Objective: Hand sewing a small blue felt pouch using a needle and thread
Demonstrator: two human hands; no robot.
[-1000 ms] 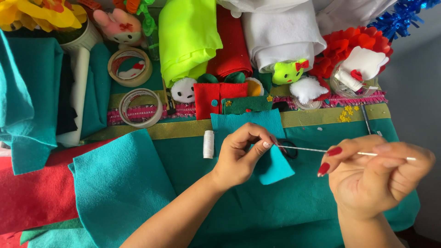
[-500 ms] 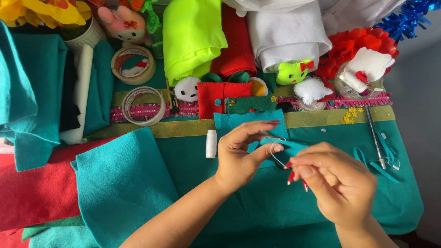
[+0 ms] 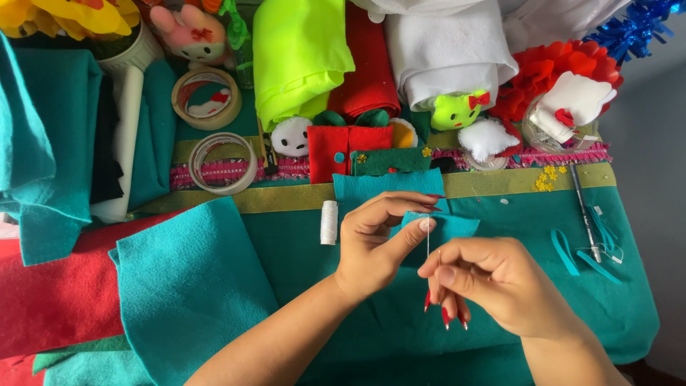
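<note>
Two hands meet at centre — left hand (image 3: 371,246) pinches a teal felt piece (image 3: 436,227), right hand (image 3: 493,286) at four o'clock clenches a needle (image 3: 438,259); white thread spool (image 3: 329,222) at nine o'clock.

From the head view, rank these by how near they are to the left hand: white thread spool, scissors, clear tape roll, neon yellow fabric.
1. white thread spool: just left of the left hand, on the teal cloth.
2. clear tape roll: up and to the left, on the patterned strip.
3. neon yellow fabric: straight up, at the table's back.
4. scissors: far right, past the right hand.
</note>
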